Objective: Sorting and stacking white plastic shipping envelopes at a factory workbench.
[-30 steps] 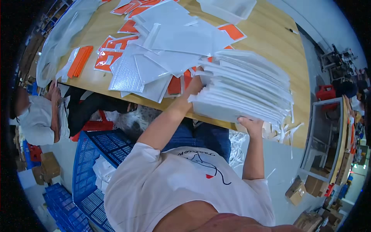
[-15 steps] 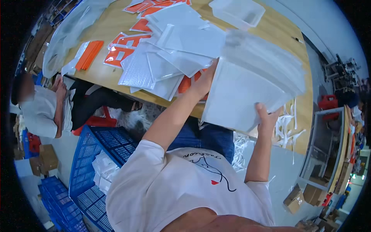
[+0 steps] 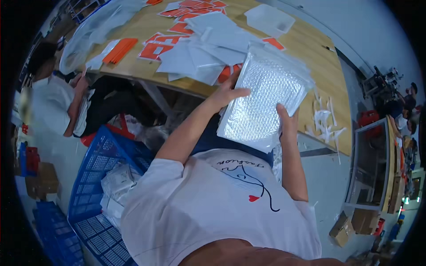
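Observation:
Both of my hands hold a stack of bubble mailers (image 3: 262, 99), tilted over the table's near edge, with a shiny, bumpy silver-white face uppermost. My left hand (image 3: 225, 94) grips the left side, its thumb lying on top and its fingers hidden beneath. On the right side, my right hand (image 3: 288, 124) is closed round the edge, thumb up. More white mailers (image 3: 195, 57) lie in a loose, fanned heap on the table (image 3: 326, 75), beyond my left hand. Orange packets with clear borders (image 3: 153, 49) lie to the left of that heap.
Peeled white strips (image 3: 324, 117) lie at the table's right corner. A clear plastic bin (image 3: 270, 20) stands at the back. Orange sheets (image 3: 120, 51) are stacked at the left. A blue crate (image 3: 84, 186) holding white packages is beside me. Another person (image 3: 49, 106) sits at the left.
The mailers have come nearer to me and lower. A plain white face was up before; the silvery bubbled face is up now. My left thumb now lies over the stack.

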The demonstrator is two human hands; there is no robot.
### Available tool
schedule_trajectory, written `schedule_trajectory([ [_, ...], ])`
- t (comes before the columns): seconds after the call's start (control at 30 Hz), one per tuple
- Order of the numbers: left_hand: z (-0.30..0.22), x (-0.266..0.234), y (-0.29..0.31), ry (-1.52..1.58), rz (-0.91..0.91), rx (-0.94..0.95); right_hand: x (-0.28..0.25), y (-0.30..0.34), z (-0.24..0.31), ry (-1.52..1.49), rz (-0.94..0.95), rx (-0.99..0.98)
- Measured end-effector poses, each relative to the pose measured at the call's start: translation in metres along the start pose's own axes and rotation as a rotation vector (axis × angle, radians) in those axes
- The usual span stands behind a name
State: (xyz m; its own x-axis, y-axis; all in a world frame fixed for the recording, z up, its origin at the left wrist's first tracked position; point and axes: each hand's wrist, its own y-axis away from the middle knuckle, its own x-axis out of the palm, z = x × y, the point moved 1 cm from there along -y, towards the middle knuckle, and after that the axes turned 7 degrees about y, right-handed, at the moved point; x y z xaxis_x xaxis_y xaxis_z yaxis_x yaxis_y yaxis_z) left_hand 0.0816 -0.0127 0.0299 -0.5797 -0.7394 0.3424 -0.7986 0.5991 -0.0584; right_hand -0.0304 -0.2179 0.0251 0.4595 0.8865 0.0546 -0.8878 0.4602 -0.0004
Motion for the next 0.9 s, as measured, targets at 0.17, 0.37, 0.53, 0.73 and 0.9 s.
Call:
schedule_trajectory([
  [0.17,0.023,-0.009,0.043,0.014,-0.011,0.007,0.005,0.036,-0.023,-0.004,0.08,-0.028],
  [0.37,0.1,-0.025,0.098,0.123,-0.159,-0.1,0.009,0.07,-0.084,0.051,0.155,0.097],
  [0.53,0.106,-0.033,0.105,0.062,-0.173,-0.09,-0.005,0.064,-0.09,0.116,0.13,0.1],
  [0.73,0.115,-0.089,0.098,-0.031,-0.456,0.209,-0.023,0.002,-0.025,0.199,-0.107,-0.337],
  [0.9,0.024,-0.164,0.078,-0.652,-0.893,0.332,0.033,-0.079,0.051,0.572,0.249,-0.435],
])
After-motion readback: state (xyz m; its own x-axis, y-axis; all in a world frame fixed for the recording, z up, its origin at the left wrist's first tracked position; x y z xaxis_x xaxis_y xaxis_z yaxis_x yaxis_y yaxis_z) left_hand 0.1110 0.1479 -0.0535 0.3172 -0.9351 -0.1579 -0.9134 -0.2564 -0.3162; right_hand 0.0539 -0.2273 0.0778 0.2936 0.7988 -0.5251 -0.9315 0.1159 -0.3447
